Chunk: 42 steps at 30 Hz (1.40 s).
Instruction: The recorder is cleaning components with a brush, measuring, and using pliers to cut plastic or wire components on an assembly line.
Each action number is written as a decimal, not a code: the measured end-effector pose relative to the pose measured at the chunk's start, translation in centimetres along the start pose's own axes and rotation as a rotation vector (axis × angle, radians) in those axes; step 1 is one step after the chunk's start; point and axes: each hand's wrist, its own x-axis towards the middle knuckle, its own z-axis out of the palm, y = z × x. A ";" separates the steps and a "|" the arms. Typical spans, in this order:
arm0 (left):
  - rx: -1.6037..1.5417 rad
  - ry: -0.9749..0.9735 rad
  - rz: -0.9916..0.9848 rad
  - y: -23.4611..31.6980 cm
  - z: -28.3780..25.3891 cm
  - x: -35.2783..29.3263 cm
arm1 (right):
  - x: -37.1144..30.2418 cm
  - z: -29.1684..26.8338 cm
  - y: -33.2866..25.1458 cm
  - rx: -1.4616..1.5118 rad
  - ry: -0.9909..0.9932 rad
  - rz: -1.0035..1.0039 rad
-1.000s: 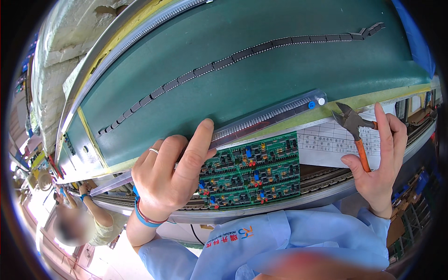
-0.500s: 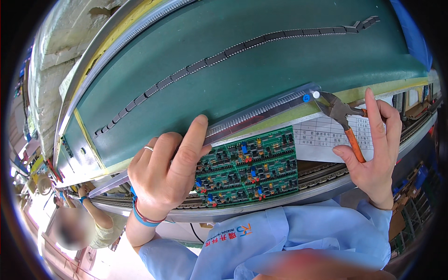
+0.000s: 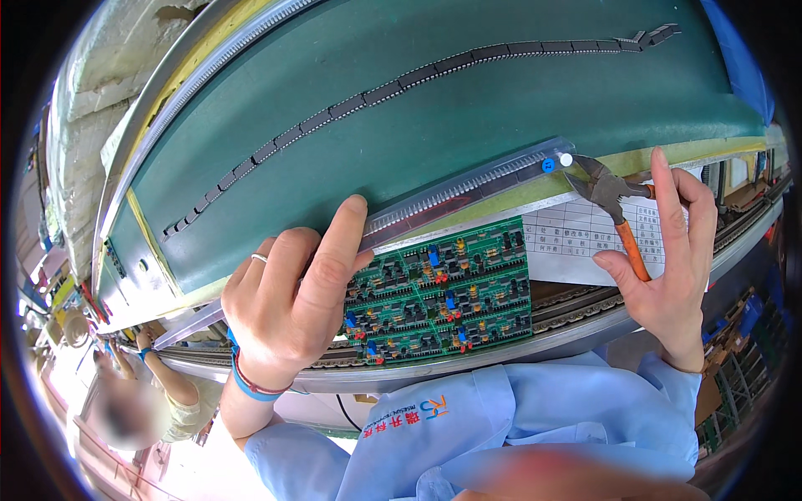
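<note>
The left hand [image 3: 288, 309] lies flat on the left end of the green circuit board [image 3: 443, 288], fingers spread and pressing, the index finger reaching up to the clear plastic tube [image 3: 468, 188] that runs along the board's top edge. The right hand [image 3: 668, 259] grips orange-handled cutters [image 3: 614, 209], fingers wrapped loosely round the handles, the cutter nose pointing toward ten o'clock at the tube's blue-capped end [image 3: 549, 165].

This looks like the step of steadying the board while the cutters are brought in to the tube's end; the next move would call for a small, careful approach, as the nose sits just beside the cap.

A printed paper sheet [image 3: 576, 238] lies at the board's three o'clock, under the cutters. The board rests at the near edge of the counter [image 3: 468, 108], over a metal rail [image 3: 535, 326]. Open green surface lies at twelve o'clock, crossed only by a long black strip of parts [image 3: 401, 79].
</note>
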 end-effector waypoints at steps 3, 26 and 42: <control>-0.008 -0.025 -0.013 0.1 -0.2 -0.1 | 0.1 0.3 0.1 -0.024 0.002 -0.031; -0.039 -0.041 -0.021 0.0 -0.2 0.0 | 1.2 -1.5 -0.1 0.006 -0.092 -0.051; -0.035 -0.061 -0.033 -0.1 -0.4 -0.3 | 1.3 -1.3 -0.9 0.127 -0.081 -0.016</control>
